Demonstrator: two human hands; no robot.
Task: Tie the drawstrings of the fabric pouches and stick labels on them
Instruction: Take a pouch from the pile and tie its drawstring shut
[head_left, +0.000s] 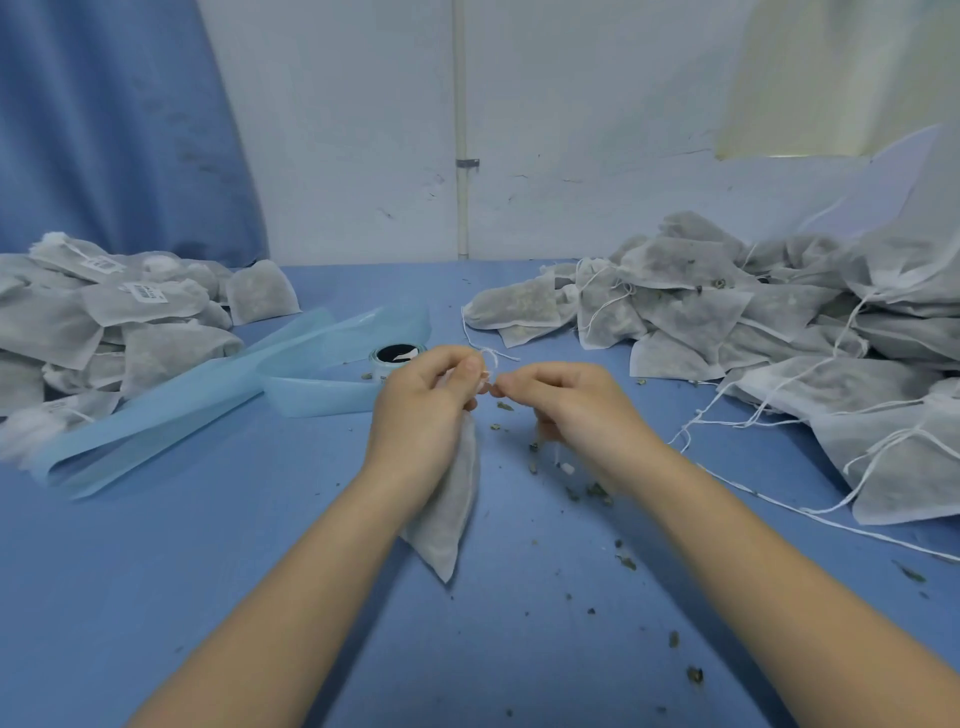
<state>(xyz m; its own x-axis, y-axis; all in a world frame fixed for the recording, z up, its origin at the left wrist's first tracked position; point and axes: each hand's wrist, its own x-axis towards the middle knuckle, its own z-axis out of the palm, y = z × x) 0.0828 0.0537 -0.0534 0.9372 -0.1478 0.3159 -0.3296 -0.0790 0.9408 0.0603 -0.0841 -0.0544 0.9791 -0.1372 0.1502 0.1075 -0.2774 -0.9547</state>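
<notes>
Soft grey non-woven fabric pouch (451, 512), filled with dried herb, hanging from left hand (423, 410) above blue counter (260, 597). Judged light, limp, prone to shedding crumbs; best held at gathered neck. Left hand curled round neck; right hand (566, 408) pinching thin white drawstring (493, 358), likely slippery. Untied pouch heap (779, 332) at right edge, trailing loose strings; labelled pile (104, 317) and pale blue plastic tray (311, 387) left. Open room centre and near side.

Head cam, looking down-fwd, prob. close over table (156, 597).
</notes>
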